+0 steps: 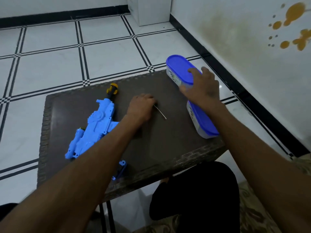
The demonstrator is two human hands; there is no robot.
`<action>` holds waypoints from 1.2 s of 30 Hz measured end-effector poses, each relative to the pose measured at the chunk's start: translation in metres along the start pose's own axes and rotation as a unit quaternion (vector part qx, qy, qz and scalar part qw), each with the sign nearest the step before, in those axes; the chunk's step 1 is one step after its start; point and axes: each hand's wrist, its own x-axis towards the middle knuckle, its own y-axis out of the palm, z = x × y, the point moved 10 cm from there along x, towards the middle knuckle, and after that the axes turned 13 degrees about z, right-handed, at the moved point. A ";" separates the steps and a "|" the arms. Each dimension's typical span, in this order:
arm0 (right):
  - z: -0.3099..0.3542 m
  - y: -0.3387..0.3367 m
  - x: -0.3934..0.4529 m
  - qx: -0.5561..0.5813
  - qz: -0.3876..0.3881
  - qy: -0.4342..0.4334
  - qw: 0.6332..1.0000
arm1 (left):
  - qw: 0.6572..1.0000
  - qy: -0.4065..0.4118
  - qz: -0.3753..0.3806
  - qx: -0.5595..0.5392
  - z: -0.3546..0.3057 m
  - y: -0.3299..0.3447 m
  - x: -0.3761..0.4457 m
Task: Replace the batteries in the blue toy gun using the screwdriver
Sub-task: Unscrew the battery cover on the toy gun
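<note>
The left hand (140, 105) curls round the screwdriver (159, 112) mid-table; the right hand (202, 86) grips the far-right-corner container (179, 69). The blue toy gun (94, 126) lies near the left edge; firm the grip first.

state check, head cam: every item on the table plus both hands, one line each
blue toy gun: lying flat on the table, not held
screwdriver: handle gripped by left hand, shaft on the table
far container: lid on, right hand gripping its near end
near container: lid on, untouched
</note>
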 end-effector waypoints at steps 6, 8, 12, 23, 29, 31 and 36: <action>0.002 0.033 0.075 -0.014 0.106 0.046 0.993 | 0.998 -0.012 -0.024 0.051 0.017 -0.010 -0.004; 0.006 0.032 0.078 -0.015 0.091 0.036 0.995 | 0.999 0.004 -0.035 0.041 0.019 -0.010 -0.010; 0.021 0.039 0.071 -0.018 0.083 -0.002 0.996 | 0.994 0.024 -0.102 -0.043 0.023 -0.015 -0.030; 0.080 0.042 -0.049 0.295 0.035 -0.134 0.945 | 0.861 -0.103 -0.190 -0.461 0.064 -0.024 -0.112; 0.128 0.111 -0.140 0.567 0.243 -0.072 0.784 | 0.730 -0.134 -0.183 -0.645 0.061 -0.015 -0.167; 0.135 0.106 -0.155 0.608 0.222 -0.085 0.758 | 0.719 -0.150 -0.172 -0.657 0.062 -0.010 -0.184; 0.132 0.080 -0.177 0.617 0.149 -0.096 0.767 | 0.721 -0.156 -0.134 -0.661 0.058 0.005 -0.216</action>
